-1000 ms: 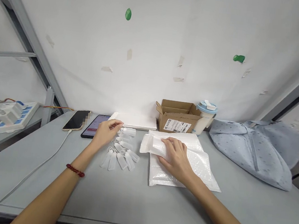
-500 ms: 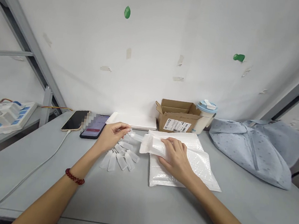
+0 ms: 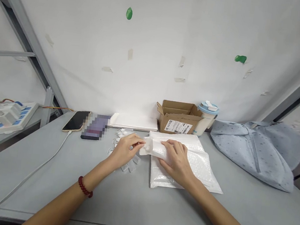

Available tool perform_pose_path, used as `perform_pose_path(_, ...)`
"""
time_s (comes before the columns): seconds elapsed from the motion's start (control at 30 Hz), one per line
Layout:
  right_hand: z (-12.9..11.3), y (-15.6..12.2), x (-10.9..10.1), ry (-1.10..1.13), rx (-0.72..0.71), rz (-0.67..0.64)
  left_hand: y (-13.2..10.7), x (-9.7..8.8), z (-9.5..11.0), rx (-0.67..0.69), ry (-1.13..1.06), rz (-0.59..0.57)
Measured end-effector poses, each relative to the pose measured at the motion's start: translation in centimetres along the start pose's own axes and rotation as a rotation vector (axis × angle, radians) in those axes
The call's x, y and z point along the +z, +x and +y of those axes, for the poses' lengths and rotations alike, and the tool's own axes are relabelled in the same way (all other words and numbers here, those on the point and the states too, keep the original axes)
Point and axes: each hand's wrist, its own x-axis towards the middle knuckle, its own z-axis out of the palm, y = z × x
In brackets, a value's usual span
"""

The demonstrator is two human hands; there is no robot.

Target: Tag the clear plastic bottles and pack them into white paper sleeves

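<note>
My left hand is pinched on a small clear plastic bottle, its white cap showing at the open mouth of a white bubble mailer. My right hand lies closed over that mailer and holds it on top of a stack of white bubble mailers. Several more small clear bottles lie on the grey table under and behind my left hand, partly hidden by it. A red bead bracelet sits on my left wrist.
Behind are two phones, one on a white cable, a flat white box, an open cardboard box and a blue-lidded cup. A light blue fabric bag lies at right. A power strip sits far left.
My left hand picked a bottle from the row and carried it right to the mailer's open mouth. My right hand stayed on the mailer.
</note>
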Motion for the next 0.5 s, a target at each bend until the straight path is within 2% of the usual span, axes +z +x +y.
perform_pose_path(0.23, -0.4, -0.1, 0.1, 0.034, -0.036, -0.01, -0.5, 0.5, 1.0, 0.085, 0.104, -0.133)
perform_pose_path(0.4, -0.6, -0.2, 0.1, 0.042, -0.064, -0.063, -0.8, 0.8, 1.9, 0.138, 0.06, -0.281)
perform_pose_path(0.5, -0.6, -0.1, 0.0, 0.041, -0.074, -0.053, -0.6, 0.4, 2.0, 0.108, 0.034, -0.3)
